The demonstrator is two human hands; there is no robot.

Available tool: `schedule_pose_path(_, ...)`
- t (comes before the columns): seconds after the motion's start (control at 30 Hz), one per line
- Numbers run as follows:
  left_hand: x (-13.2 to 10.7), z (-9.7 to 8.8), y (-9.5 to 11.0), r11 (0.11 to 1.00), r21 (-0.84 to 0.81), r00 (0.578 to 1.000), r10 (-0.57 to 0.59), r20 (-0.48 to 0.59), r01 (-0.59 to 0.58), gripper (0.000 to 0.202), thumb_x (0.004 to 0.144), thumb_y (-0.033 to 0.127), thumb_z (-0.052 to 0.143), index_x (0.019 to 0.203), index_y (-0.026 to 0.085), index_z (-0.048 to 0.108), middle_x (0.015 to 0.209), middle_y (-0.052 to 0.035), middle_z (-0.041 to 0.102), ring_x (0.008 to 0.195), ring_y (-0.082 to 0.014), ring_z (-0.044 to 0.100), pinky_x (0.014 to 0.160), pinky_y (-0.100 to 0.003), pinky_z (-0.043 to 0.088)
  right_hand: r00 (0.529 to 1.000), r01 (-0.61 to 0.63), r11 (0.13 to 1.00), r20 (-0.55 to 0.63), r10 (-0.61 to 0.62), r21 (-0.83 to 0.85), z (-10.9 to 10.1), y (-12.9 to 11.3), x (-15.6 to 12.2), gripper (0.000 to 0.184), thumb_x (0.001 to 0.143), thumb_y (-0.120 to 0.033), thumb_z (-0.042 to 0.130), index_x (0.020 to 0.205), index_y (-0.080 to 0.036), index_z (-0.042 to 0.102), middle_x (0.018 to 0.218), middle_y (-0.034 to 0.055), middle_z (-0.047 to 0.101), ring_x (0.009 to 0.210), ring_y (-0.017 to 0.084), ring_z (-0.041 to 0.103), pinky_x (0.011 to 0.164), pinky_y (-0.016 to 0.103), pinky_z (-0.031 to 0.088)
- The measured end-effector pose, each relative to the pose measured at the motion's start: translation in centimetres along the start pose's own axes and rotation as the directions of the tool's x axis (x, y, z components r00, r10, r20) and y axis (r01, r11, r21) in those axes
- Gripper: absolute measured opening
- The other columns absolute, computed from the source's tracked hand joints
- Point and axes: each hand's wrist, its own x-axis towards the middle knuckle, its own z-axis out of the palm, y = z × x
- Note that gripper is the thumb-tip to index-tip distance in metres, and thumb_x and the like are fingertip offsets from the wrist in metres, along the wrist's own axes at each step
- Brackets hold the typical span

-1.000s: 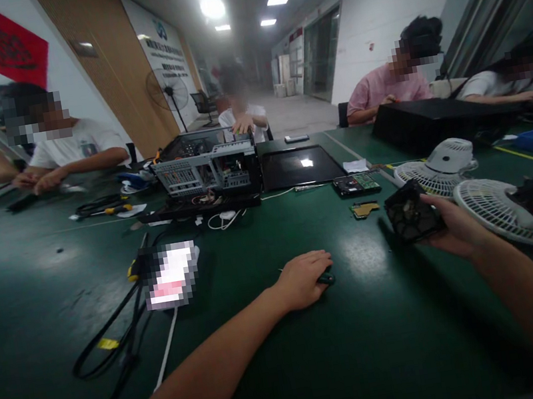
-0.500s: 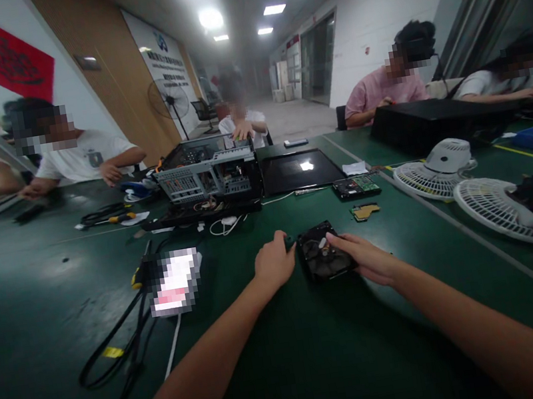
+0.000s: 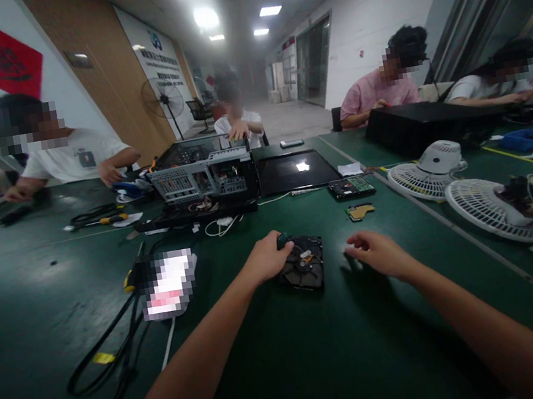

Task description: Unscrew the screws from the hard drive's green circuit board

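Observation:
A hard drive, its black case showing silvery parts on top, lies on the green table in front of me. My left hand is closed around a tool with a dark green handle; the rest of the tool is hidden. The thumb of that hand rests at the drive's upper left edge. To the right of the drive, apart from it, my right hand hovers just over the table. Its fingers are loosely curved and apart, with nothing visible in them.
Beyond the drive are a second drive with a green circuit board, a small tan-and-dark piece, a flat black panel and an opened computer case. A lit phone and black cable lie left, white fan parts right. Co-workers sit around.
My right hand has let go of the hard drive and moved right. The drive has shifted left and turned slightly, now beside my left hand, which still holds the green-handled tool.

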Motion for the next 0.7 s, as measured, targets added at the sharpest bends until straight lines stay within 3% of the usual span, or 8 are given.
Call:
schedule_pose_path(0.1,0.1,-0.1,-0.2,0.993,0.1,0.998,0.056,0.013,-0.057,0.029,0.097,0.044,0.059,0.116,0.022,0.065,0.115,-0.0118,0.072,0.104,-0.0292,0.069,0.08,-0.033,0.049,0.994,-0.105,0.959,-0.059,0.093,-0.264,-3.2,4.1,0.0,0.034,0.078,-0.044,0.073,0.101,-0.02,0.073,0.101,0.0119,0.073,0.088,0.028,0.067,0.072,0.036,0.048)
schedule_pose_path(0.2,0.2,0.2,-0.2,0.979,0.198,0.998,0.058,-0.005,-0.056,0.027,0.097,0.043,0.059,0.114,0.023,0.067,0.111,-0.0121,0.073,0.105,-0.0304,0.069,0.085,-0.035,0.049,0.991,-0.133,0.924,-0.055,0.121,-0.36,-4.7,6.8,-0.4,0.031,0.078,-0.044,0.071,0.099,-0.021,0.072,0.099,0.0108,0.074,0.086,0.027,0.068,0.071,0.035,0.048)
schedule_pose_path(0.33,-0.2,0.7,0.5,0.963,0.268,0.999,-0.001,-0.042,0.013,0.041,0.096,0.057,0.056,0.119,0.024,0.066,0.112,-0.0147,0.073,0.104,-0.0343,0.069,0.085,-0.04,0.05,0.992,-0.112,0.929,-0.088,0.086,-0.352,-4.0,7.9,0.0,0.016,0.085,-0.035,0.061,0.091,-0.024,0.071,0.093,0.0074,0.075,0.083,0.025,0.068,0.072,0.034,0.048)
schedule_pose_path(0.5,-1.1,0.9,1.6,0.948,0.316,0.997,-0.027,-0.079,0.05,0.051,0.095,0.063,0.052,0.121,0.021,0.065,0.109,-0.0186,0.072,0.102,-0.0377,0.07,0.082,-0.043,0.052,0.973,-0.117,0.922,-0.231,0.031,-0.369,-3.0,8.4,4.4,0.013,0.084,-0.03,0.061,0.086,-0.023,0.071,0.088,0.0076,0.075,0.082,0.025,0.067,0.077,0.036,0.047)
schedule_pose_path(0.63,-1.0,0.5,1.5,0.913,0.407,0.999,-0.012,-0.044,0.028,0.038,0.097,0.052,0.055,0.108,0.018,0.069,0.109,-0.018,0.072,0.1,-0.0358,0.07,0.081,-0.042,0.053,0.943,-0.14,0.929,-0.332,0.019,-0.344,-3.2,9.0,8.6,0.03,0.091,-0.037,0.051,0.104,-0.019,0.072,0.106,0.0126,0.074,0.095,0.027,0.066,0.087,0.039,0.048)
schedule_pose_path(0.7,-0.7,0.2,1.1,0.892,0.449,0.999,-0.033,-0.032,0.044,0.03,0.097,0.044,0.056,0.103,0.017,0.07,0.111,-0.0178,0.071,0.101,-0.0345,0.07,0.082,-0.04,0.054,0.883,-0.193,0.931,-0.468,0.027,-0.311,-3.4,9.3,10.3,0.045,0.094,-0.047,0.046,0.117,-0.015,0.068,0.115,0.0177,0.07,0.105,0.03,0.064,0.094,0.043,0.046)
